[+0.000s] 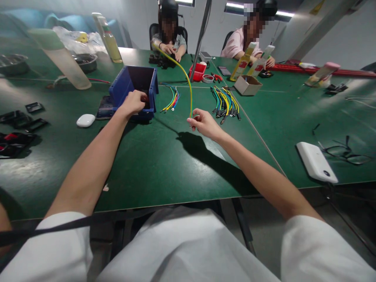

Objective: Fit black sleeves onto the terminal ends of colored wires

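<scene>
My right hand (pixel 204 124) pinches the lower end of a yellow wire (pixel 190 88), which arcs up and away to the left above the table. Reaching into the open front of a blue plastic bin (pixel 122 87), my left hand (pixel 134 102) has its fingertips inside. Those fingers are largely hidden, so I cannot tell whether they grip anything. Between bin and right hand lies a small group of coloured wires (pixel 172 98). To the right, a larger bundle of yellow, green and black-ended wires (pixel 225 103) rests on the table.
The green table (pixel 152 164) carries a white case (pixel 85 120), a white power bank (pixel 316 161), eyeglasses (pixel 349 152), a cardboard box (pixel 248 85), a red bin (pixel 198 72) and several bottles. A metal pole (pixel 200 43) rises mid-table. Two people sit across.
</scene>
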The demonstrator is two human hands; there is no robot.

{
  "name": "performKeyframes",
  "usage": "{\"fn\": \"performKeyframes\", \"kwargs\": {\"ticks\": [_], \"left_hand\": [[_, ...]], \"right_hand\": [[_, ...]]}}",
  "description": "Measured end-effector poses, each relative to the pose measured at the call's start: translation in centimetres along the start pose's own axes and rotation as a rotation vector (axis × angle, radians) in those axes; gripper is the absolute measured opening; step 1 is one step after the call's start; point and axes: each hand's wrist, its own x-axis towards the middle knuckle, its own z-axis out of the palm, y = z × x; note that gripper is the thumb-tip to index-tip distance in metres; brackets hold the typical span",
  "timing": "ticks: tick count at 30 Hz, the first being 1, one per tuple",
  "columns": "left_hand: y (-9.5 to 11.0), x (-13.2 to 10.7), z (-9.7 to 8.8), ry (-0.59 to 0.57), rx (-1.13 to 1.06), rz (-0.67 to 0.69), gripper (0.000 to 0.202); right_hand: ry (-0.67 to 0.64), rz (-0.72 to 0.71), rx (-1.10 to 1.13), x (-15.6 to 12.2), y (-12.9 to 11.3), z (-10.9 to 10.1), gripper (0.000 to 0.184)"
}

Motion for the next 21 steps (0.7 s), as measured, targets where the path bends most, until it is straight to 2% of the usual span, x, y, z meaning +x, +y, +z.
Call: {"fn": "performKeyframes", "kwargs": {"ticks": [5,8,21], "left_hand": [[-0.1,0.0,0.0,0.021,-0.025,-0.013,0.048],[0.2,-0.3,-0.1,0.014,-0.016,-0.030,0.044],[0.5,-0.4,-0.3,0.014,0.055,-0.023,0.030]], "right_hand": [[0.076,0.045,0.111,-2.8,1.5,2.9,0.028],[0.082,0.051,0.113,-3.6,2.3,3.9,0.028],[0.138,0.040,0.164,-3.5,3.0,3.8,0.027]]}}
